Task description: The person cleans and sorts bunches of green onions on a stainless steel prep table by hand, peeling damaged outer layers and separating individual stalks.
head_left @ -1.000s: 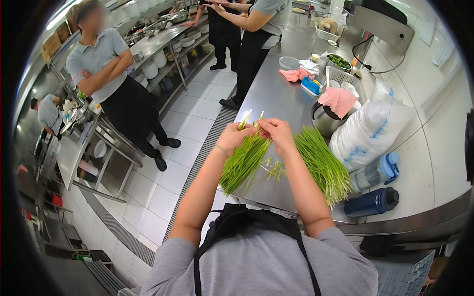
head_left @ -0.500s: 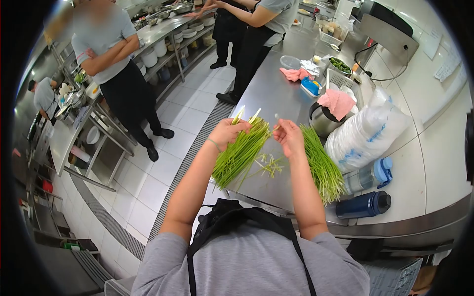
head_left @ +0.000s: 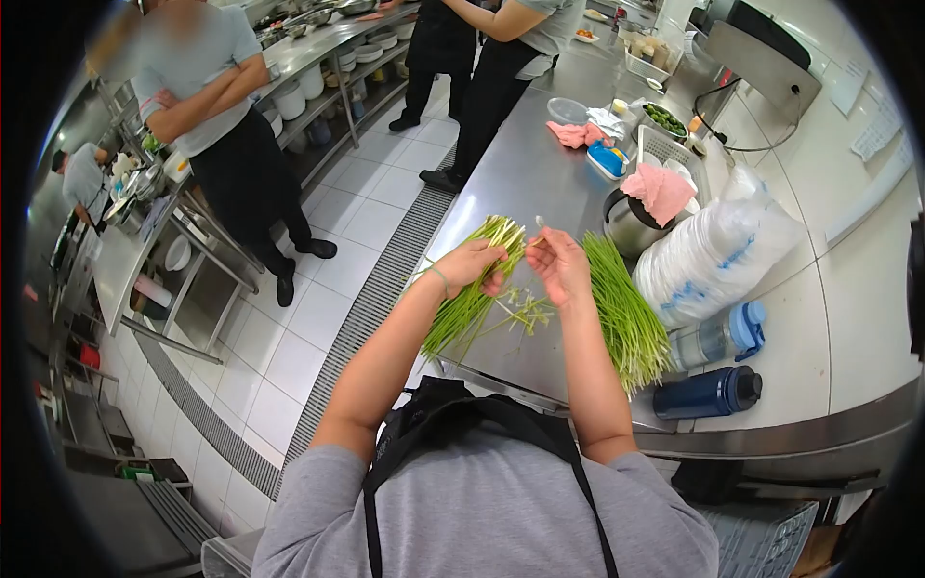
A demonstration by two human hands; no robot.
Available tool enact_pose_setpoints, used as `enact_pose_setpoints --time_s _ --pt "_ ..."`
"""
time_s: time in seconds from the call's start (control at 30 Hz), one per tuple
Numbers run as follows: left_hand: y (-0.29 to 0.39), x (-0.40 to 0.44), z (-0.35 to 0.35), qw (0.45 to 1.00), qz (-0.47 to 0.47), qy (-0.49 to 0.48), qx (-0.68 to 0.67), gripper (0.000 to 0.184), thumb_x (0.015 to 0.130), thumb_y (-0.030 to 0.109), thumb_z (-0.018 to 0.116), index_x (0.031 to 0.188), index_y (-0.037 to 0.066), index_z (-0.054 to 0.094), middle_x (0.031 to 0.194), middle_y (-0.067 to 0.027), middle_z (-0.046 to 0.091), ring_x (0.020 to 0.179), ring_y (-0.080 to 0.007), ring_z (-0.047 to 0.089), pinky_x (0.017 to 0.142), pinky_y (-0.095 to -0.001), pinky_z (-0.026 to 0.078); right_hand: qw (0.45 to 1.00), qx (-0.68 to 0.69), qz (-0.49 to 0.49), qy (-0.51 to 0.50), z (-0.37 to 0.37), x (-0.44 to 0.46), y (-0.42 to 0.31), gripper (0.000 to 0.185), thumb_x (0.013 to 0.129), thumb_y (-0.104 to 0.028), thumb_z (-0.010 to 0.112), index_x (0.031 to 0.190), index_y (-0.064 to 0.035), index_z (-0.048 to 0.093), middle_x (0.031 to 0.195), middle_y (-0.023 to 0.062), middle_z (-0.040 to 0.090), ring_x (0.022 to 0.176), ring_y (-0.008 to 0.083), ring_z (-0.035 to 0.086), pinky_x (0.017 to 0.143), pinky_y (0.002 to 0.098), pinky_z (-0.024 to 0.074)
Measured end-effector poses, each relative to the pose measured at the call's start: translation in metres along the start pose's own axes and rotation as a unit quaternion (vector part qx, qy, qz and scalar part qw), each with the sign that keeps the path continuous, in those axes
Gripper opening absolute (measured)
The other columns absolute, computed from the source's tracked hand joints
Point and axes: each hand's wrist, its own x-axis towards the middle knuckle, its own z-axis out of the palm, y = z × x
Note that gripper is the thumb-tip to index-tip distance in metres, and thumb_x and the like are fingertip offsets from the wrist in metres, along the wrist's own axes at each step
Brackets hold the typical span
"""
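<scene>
My left hand (head_left: 472,268) is over the left bundle of thin green stalks (head_left: 451,328), which look like chives. Its fingers are curled in, and whatever they grip is hidden. Close beside it, my right hand (head_left: 561,270) pinches a small thin piece with a whitish tip (head_left: 539,223), too small to name. Between my forearms, a loose heap of short green and pale trimmings (head_left: 525,310) lies on the steel counter (head_left: 501,358). A second bundle of green stalks (head_left: 626,318) lies right of my right hand, its pale ends toward me.
Along the right stand a steel jug (head_left: 631,229) under a pink cloth (head_left: 660,193), bagged white containers (head_left: 713,246), a clear bottle (head_left: 718,337) and a dark blue bottle (head_left: 708,392). Farther back are a blue-and-white box (head_left: 608,160) and a white basket (head_left: 665,149). Several people stand across the aisle and beside the counter.
My left hand has moved right and slightly down, closer to my right hand and the trimmings. The pale stalk ends that stuck up from it no longer show. My right hand keeps its pinch.
</scene>
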Motion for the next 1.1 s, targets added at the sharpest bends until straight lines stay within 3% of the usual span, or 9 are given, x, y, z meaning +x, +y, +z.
enact_pose_setpoints --time_s 0.17,0.23,0.33,0.57,0.63,0.7,0.77,0.9,1.1 --pt "0.006 0.000 -0.010 0.996 -0.023 0.010 0.082 0.020 0.088 0.024 0.045 0.087 0.005 0.049 0.061 -0.0001 0.045 0.048 -0.0089 0.040 0.042 -0.0210 0.035 0.929 -0.269 -0.209 0.141 -0.011 0.000 -0.004 0.013 0.077 -0.014 0.063 0.082 -0.0049 0.056 0.075 0.0034 0.057 0.067 0.0135 0.056 0.056 0.0252 0.0446" --pt "0.009 -0.003 -0.007 0.992 -0.015 0.024 0.120 0.020 0.088 0.024 0.045 0.087 0.005 0.050 0.060 0.0011 0.044 0.046 -0.0075 0.036 0.040 -0.0203 0.031 0.673 -0.517 -0.528 -0.038 -0.001 -0.012 -0.011 0.015 0.073 -0.011 0.063 0.085 -0.0051 0.057 0.081 0.0043 0.055 0.070 0.0184 0.053 0.059 0.0292 0.0415" --pt "0.015 -0.006 -0.003 0.993 -0.016 0.012 0.113 0.020 0.087 0.025 0.046 0.086 0.005 0.051 0.060 0.0019 0.044 0.046 -0.0060 0.036 0.039 -0.0203 0.028 0.523 -0.650 -0.541 -0.106 0.009 -0.023 -0.016 0.016 0.070 -0.009 0.062 0.085 -0.0053 0.057 0.085 0.0045 0.054 0.072 0.0234 0.051 0.064 0.0326 0.0405" --pt "0.015 -0.012 0.004 0.988 -0.016 -0.019 0.154 0.022 0.086 0.026 0.048 0.083 0.005 0.055 0.056 0.0060 0.035 0.045 -0.0036 0.027 0.039 -0.0193 0.021 0.668 -0.594 -0.442 -0.073 0.001 -0.023 -0.007 0.016 0.072 -0.007 0.059 0.087 -0.0033 0.055 0.081 0.0049 0.056 0.075 0.0230 0.053 0.066 0.0328 0.0407" --pt "0.011 -0.009 -0.002 0.994 -0.021 -0.015 0.105 0.021 0.085 0.025 0.052 0.083 0.004 0.056 0.055 0.0061 0.035 0.044 -0.0035 0.027 0.038 -0.0190 0.020 0.883 -0.417 -0.214 -0.029 -0.010 -0.025 -0.015 0.012 0.073 -0.006 0.057 0.085 -0.0016 0.056 0.083 0.0058 0.058 0.077 0.0230 0.053 0.065 0.0343 0.0415" --pt "0.003 -0.005 -0.008 0.993 -0.031 0.020 0.116 0.018 0.082 0.021 0.056 0.082 0.003 0.056 0.054 0.0062 0.036 0.043 -0.0032 0.027 0.037 -0.0190 0.019 0.861 -0.499 -0.069 -0.070 -0.043 -0.022 -0.017 0.013 0.073 -0.010 0.058 0.084 -0.0021 0.059 0.086 0.0077 0.059 0.079 0.0238 0.056 0.066 0.0349 0.0435" --pt "-0.007 0.002 -0.011 0.993 -0.024 0.080 0.082 0.013 0.080 0.017 0.059 0.080 0.004 0.056 0.054 0.0064 0.036 0.042 -0.0026 0.027 0.036 -0.0194 0.019 0.626 -0.723 -0.209 -0.204 -0.073 -0.014 0.005 0.024 0.071 -0.020 0.062 0.087 -0.0025 0.063 0.077 0.0107 0.059 0.074 0.0268 0.057 0.069 0.0320 0.0447" --pt "-0.010 0.006 -0.011 0.993 -0.016 0.100 0.052 0.012 0.078 0.016 0.061 0.080 0.004 0.056 0.054 0.0067 0.037 0.041 -0.0020 0.029 0.036 -0.0195 0.021 0.754 -0.638 -0.155 0.010 -0.056 0.017 0.040 0.026 0.066 -0.025 0.066 0.078 -0.0024 0.065 0.065 0.0091 0.061 0.059 0.0242 0.058 0.059 0.0313 0.0460" --pt "-0.010 0.002 -0.014 0.994 -0.020 0.101 0.029 0.016 0.077 0.017 0.061 0.083 0.002 0.057 0.053 0.0032 0.042 0.040 -0.0043 0.033 0.035 -0.0200 0.024 0.788 -0.612 -0.008 0.064 -0.039 0.044 0.066 0.021 0.068 -0.023 0.065 0.070 -0.0025 0.065 0.062 0.0110 0.062 0.058 0.0224 0.058 0.057 0.0317 0.0451"
